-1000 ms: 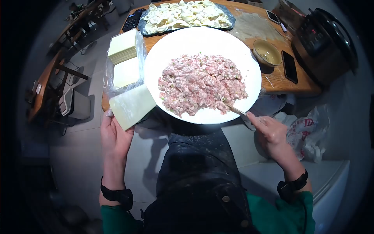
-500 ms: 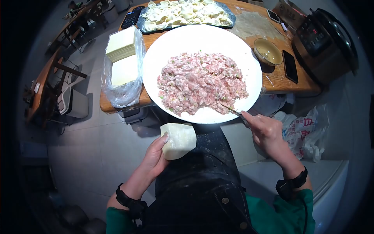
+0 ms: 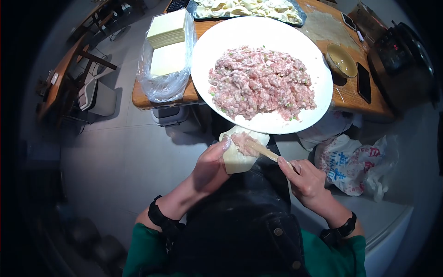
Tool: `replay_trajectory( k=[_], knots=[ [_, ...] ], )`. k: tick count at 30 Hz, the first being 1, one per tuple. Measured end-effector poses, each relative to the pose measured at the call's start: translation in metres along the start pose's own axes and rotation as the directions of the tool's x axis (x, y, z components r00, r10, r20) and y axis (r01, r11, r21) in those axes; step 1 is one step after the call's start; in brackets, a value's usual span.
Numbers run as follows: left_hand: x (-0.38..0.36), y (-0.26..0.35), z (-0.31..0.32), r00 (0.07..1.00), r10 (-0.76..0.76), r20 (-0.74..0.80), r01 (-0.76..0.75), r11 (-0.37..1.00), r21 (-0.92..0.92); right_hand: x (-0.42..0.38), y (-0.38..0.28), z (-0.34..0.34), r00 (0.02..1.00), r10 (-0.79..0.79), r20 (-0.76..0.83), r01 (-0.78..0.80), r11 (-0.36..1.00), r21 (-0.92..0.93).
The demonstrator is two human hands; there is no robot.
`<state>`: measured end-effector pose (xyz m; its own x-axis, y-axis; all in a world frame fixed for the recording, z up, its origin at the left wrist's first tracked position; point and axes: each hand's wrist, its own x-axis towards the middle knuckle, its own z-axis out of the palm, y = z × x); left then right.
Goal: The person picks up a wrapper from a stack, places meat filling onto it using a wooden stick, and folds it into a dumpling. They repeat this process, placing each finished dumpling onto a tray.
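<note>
A pale dough wrapper [image 3: 237,161] rests in my left hand [image 3: 211,167], with my thumb over its left edge. My right hand [image 3: 307,181] is closed around a flat wooden stick [image 3: 265,151]. The stick's tip touches a lump of pink filling [image 3: 243,143] on the upper part of the wrapper. Just beyond both hands is a large white plate [image 3: 263,34] of minced meat [image 3: 263,83] with green bits. Left of the plate, a plastic bag holds stacked square wrappers [image 3: 168,57].
Folded dumplings [image 3: 247,9] lie on a tray behind the plate. To the right are a yellowish bowl [image 3: 341,61], a black phone [image 3: 364,83] and a dark cooker [image 3: 401,67]. Plastic bags [image 3: 353,164] hang below the table's right side.
The stick has left the meat on the plate and now touches the wrapper, which carries filling. My left hand has moved up and right. The view has shifted, so the table sits farther right and higher.
</note>
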<state>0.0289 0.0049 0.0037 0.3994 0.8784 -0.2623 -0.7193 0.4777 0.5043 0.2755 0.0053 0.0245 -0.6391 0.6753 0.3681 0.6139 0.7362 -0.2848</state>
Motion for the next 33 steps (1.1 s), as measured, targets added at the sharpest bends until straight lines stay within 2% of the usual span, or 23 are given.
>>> replay_trajectory(
  k=[2,4,5,6,7,8,9,10,12,13,14,15,17,18,20,22,24,25,26,29,30,31,33],
  knots=[
    [-0.008,0.004,-0.003,0.999,0.038,0.001,-0.038,0.999,-0.027,-0.004,0.008,-0.008,1.0,0.006,0.008,-0.007,0.999,0.038],
    [-0.013,0.01,-0.004,0.997,0.072,0.011,-0.072,0.996,-0.048,-0.001,0.014,-0.014,0.994,0.105,-0.029,-0.092,0.954,0.285],
    [-0.014,0.012,-0.002,0.997,0.071,-0.01,-0.071,0.996,-0.046,0.003,0.012,-0.022,0.987,0.158,0.031,-0.157,0.897,0.413],
    [-0.015,0.014,0.001,0.997,0.068,-0.028,-0.069,0.997,-0.045,0.01,0.009,-0.024,0.988,0.153,0.027,-0.151,0.899,0.412],
    [-0.013,0.016,0.004,0.997,0.074,-0.02,-0.075,0.996,-0.041,0.019,0.004,-0.024,0.982,0.174,0.077,-0.188,0.824,0.534],
    [-0.009,0.018,0.008,0.989,0.121,0.09,-0.122,0.993,0.005,0.028,0.001,-0.024,0.974,0.187,0.127,-0.225,0.734,0.641],
    [-0.005,0.02,0.011,0.966,0.161,0.202,-0.173,0.984,0.045,0.037,0.0,-0.022,0.966,0.212,0.15,-0.258,0.704,0.662],
    [-0.001,0.023,0.013,0.963,0.165,0.212,-0.179,0.983,0.048,0.044,0.002,-0.02,0.962,0.232,0.145,-0.266,0.671,0.692],
    [0.006,0.027,0.017,0.967,0.208,0.149,-0.206,0.978,-0.026,0.057,0.002,-0.019,0.988,0.152,-0.015,-0.11,0.776,0.622],
    [0.008,0.029,0.019,0.964,0.214,0.157,-0.213,0.977,-0.022,0.06,0.005,-0.019,0.989,0.146,-0.024,-0.1,0.78,0.618],
    [0.009,0.03,0.022,0.957,0.237,0.167,-0.231,0.972,-0.051,0.061,0.01,-0.018,0.987,0.007,-0.161,0.059,0.915,0.4],
    [0.009,0.031,0.025,0.951,0.257,0.173,-0.246,0.966,-0.081,0.062,0.013,-0.017,0.954,-0.157,-0.254,0.198,0.97,0.142],
    [0.011,0.03,0.035,0.949,0.293,0.119,-0.271,0.947,-0.174,0.065,0.014,-0.011,0.936,-0.177,-0.304,0.204,0.977,0.059],
    [0.012,0.027,0.035,0.948,0.296,0.12,-0.273,0.946,-0.174,0.065,0.015,-0.008,0.916,-0.196,-0.35,0.201,0.979,-0.02],
    [0.015,0.024,0.032,0.945,0.326,0.023,-0.318,0.934,-0.161,0.07,0.02,-0.003,0.907,-0.209,-0.365,0.204,0.977,-0.053],
    [0.018,0.027,0.033,0.946,0.323,0.008,-0.317,0.933,-0.169,0.077,0.027,-0.003,0.897,-0.224,-0.38,0.206,0.975,-0.088],
    [0.021,0.033,0.033,0.947,0.322,-0.004,-0.318,0.932,-0.173,0.087,0.037,-0.006,0.921,-0.082,-0.381,0.066,0.996,-0.054],
    [0.022,0.037,0.029,0.939,0.345,0.009,-0.338,0.925,-0.174,0.091,0.044,-0.009,0.935,0.04,-0.352,-0.045,0.999,-0.006],
    [0.023,0.04,0.026,0.93,0.367,0.021,-0.358,0.917,-0.176,0.093,0.052,-0.014,0.956,0.119,-0.267,-0.137,0.989,-0.048],
    [0.022,0.049,0.024,0.926,0.375,0.03,-0.365,0.915,-0.17,0.093,0.071,-0.017,0.953,0.15,-0.263,-0.147,0.989,0.032],
    [0.021,0.051,0.024,0.93,0.367,0.017,-0.361,0.92,-0.153,0.092,0.064,-0.025,0.929,0.303,-0.212,-0.233,0.924,0.302],
    [0.021,0.053,0.026,0.929,0.37,0.018,-0.363,0.919,-0.154,0.091,0.056,-0.033,0.891,0.438,-0.121,-0.31,0.78,0.543],
    [0.024,0.056,0.032,0.939,0.343,0.028,-0.338,0.935,-0.107,0.095,0.035,-0.044,0.929,0.365,-0.057,-0.253,0.742,0.62]
  ],
)
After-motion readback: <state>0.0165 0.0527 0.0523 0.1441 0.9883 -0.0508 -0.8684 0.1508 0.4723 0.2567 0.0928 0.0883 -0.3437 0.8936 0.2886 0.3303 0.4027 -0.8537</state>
